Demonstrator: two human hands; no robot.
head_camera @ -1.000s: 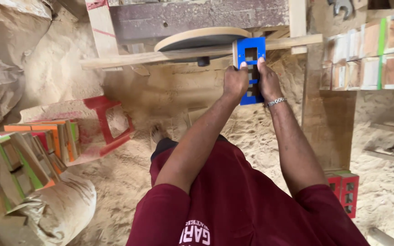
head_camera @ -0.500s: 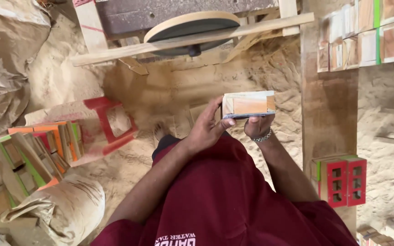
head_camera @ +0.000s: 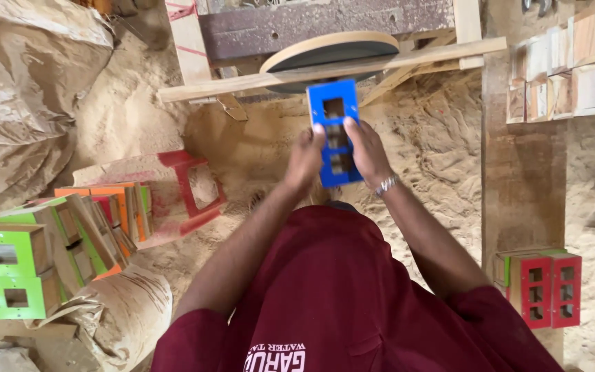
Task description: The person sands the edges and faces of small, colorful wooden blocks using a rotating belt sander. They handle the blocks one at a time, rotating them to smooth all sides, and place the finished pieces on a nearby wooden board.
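Both hands hold a blue wooden block [head_camera: 335,131] with rectangular window cutouts, its painted face turned up toward me. My left hand [head_camera: 304,160] grips its left edge and my right hand [head_camera: 365,151], with a metal bracelet at the wrist, grips its right edge. The block sits just below a round sanding disc [head_camera: 330,56] mounted under a wooden rail [head_camera: 408,60]. It does not touch the disc.
Sawdust covers the floor. Green, orange and red painted blocks [head_camera: 49,234] are piled at the left beside a red wooden stool [head_camera: 194,189]. Red blocks [head_camera: 544,286] stand at the right of a wooden post [head_camera: 523,172]. Unpainted blocks [head_camera: 573,69] fill shelves at upper right. Sacks lie at left.
The block was up at the disc, then pulled back and turned edge-on showing bare wood. Now its blue face is up again and it is raised toward the disc.
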